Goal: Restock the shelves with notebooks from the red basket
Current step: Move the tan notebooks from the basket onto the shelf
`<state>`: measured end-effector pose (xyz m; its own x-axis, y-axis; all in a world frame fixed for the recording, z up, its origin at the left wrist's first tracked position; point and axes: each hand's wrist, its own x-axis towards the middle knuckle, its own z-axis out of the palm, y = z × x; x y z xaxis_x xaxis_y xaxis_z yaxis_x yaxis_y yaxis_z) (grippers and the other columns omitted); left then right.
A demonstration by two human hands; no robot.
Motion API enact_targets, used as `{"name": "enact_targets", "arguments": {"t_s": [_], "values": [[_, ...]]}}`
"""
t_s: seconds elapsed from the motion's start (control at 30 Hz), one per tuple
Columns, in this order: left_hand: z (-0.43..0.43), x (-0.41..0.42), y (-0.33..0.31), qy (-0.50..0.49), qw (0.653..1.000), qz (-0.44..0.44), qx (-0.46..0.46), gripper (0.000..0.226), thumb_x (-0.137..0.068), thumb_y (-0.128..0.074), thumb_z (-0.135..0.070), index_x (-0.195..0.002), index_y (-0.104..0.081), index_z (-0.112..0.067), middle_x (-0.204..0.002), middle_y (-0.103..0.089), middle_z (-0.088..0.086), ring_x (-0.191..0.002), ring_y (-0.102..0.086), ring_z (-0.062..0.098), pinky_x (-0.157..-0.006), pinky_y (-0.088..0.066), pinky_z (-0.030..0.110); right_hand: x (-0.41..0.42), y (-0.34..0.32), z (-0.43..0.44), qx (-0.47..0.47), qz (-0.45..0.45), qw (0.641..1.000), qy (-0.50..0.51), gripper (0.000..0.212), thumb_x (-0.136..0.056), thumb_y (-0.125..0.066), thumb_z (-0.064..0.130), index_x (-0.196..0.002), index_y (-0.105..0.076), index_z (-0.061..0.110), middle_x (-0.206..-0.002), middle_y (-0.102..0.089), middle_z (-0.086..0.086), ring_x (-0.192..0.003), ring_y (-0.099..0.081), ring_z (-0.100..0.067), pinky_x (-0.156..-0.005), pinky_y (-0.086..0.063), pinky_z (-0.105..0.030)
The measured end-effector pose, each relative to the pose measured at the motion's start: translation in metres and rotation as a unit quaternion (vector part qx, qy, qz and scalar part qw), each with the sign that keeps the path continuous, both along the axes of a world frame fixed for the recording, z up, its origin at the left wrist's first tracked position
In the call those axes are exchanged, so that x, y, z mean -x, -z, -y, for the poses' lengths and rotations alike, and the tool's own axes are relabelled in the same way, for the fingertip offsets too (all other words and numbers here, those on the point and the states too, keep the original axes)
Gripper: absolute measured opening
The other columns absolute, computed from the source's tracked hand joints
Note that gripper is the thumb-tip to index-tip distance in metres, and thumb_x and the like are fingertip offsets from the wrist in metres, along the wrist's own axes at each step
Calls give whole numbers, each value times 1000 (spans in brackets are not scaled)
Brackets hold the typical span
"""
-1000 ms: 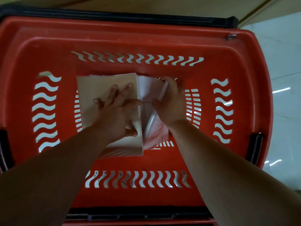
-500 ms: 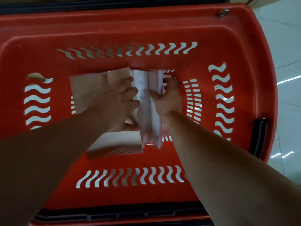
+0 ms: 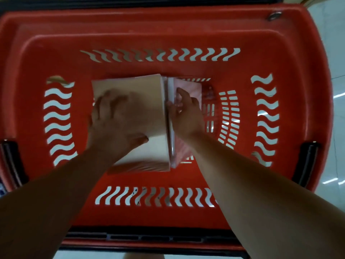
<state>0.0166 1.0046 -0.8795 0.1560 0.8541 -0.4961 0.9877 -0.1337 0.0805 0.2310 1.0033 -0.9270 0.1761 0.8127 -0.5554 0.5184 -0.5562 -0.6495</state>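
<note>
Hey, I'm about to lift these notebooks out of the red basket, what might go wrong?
The left hand only lies flat on the stack of pale cream notebooks, whose near edges look fanned, so loose ones may slide off in a lift. The right hand has its grip on the glossy pink plastic-wrapped notebook pack, which could slip back into the red plastic basket.

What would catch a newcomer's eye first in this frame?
The red basket fills nearly the whole view. At its middle, the left hand lies spread on a pale notebook stack, while the right hand grips pink plastic-wrapped notebooks beside it.
</note>
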Motion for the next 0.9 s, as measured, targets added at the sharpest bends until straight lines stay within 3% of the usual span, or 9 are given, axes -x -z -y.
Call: {"name": "enact_targets", "arguments": {"t_s": [0.13, 0.23, 0.33, 0.47, 0.57, 0.63, 0.73, 0.8, 0.9], "values": [[21, 1, -3, -189, 981, 39, -3, 132, -66, -85, -61, -164, -10, -14, -166, -21, 20, -151, -24, 40, -119, -26, 48, 23, -23, 19, -64, -3, 998, 16, 45, -102, -52, 31, -145, -56, 18, -120, -58, -14, -106, -58, -30, -97, -51, -42], [20, 3, 2, -376, 912, 156, 54, 114, -73, -88, -45, -162, -22, -17, -156, -45, 10, -137, -50, 33, -102, -40, 32, 38, -37, 26, -40, -29, 999, -13, 52, -97, -53, 30, -147, -54, 17, -124, -61, -10, -113, -57, -24, -102, -48, -37], [11, 11, 14, -464, 855, 214, 84, 112, -56, -80, -65, -153, -38, -25, -140, -60, 2, -124, -59, 26, -92, -45, 32, 53, -42, 28, -18, -28, 999, -13, 61, -94, -58, 18, -153, -45, 10, -133, -61, -12, -127, -52, -25, -110, -45, -40], [6, 18, 22, -491, 823, 274, 83, 109, -44, -82, -63, -144, -51, -32, -129, -67, -9, -115, -64, 15, -92, -52, 30, 66, -40, 27, 8, -13, 1000, 11, 74, -90, -45, 22, -161, -30, 6, -150, -52, -16, -139, -48, -31, -118, -41, -44], [4, 20, 24, -477, 820, 304, 85, 98, -49, -85, -56, -139, -57, -33, -127, -70, -10, -115, -66, 13, -101, -55, 41, 65, -32, 30, 41, -25, 999, 9, 80, -95, -49, 22, -167, -14, 23, -162, -40, -11, -142, -47, -28, -119, -41, -46], [7, 19, 24, -476, 815, 316, 93, 101, -52, -85, -52, -145, -51, -32, -131, -67, -9, -119, -64, 13, -103, -54, 42, 54, -24, 34, 99, -62, 993, 14, 82, -100, -59, 26, -166, -11, 36, -154, -47, -5, -132, -55, -20, -113, -47, -46], [11, 15, 18, -472, 817, 316, 99, 111, -65, -88, -43, -157, -28, -34, -146, -54, -7, -131, -54, 15, -110, -48, 44, 41, -19, 36, 131, -88, 987, 20, 87, -100, -63, 32, -164, -6, 45, -146, -57, -5, -122, -64, -23, -102, -55, -45], [13, 9, 15, -465, 820, 319, 99, 110, -76, -87, -30, -161, -18, -33, -154, -46, -5, -135, -47, 14, -114, -43, 41, 40, -22, 36, 117, -78, 990, 21, 92, -102, -61, 30, -163, 5, 46, -153, -51, -7, -125, -62, -23, -106, -53, -45], [15, 5, 19, -463, 827, 309, 79, 112, -78, -87, -29, -163, -14, -34, -159, -41, -4, -139, -42, 14, -117, -39, 38, 46, -26, 37, 77, -58, 995, 18, 90, -104, -56, 18, -165, 8, 39, -164, -36, -5, -141, -49, -21, -114, -42, -34]]}}
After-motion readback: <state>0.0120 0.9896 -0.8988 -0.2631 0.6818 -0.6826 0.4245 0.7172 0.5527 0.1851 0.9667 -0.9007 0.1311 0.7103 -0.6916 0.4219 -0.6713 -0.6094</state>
